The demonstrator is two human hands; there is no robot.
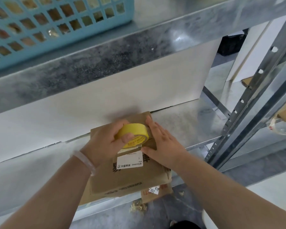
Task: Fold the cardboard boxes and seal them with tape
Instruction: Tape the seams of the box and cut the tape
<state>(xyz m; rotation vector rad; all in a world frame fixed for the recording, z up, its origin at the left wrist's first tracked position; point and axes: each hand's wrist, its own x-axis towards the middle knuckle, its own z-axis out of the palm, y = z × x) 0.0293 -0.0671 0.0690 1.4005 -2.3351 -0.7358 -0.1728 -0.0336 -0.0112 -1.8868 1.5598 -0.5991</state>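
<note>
Reaching in from the lower left with the left grip (104, 142), closed round a yellow tape roll (134, 133) held on edge over the far half of the cardboard box (125, 177). Wearing a pale bracelet (84, 160) at that wrist. Pressing down just beside the roll with the right grip (162, 142), flat and open on the box top (thumb near the white label (130, 161)). Lying on the metal shelf (180, 123), against a white board (106, 100). Overhead, a blue basket (59, 27); far right, beyond the perforated upright (254, 96), a clear tape roll (279, 128).
</note>
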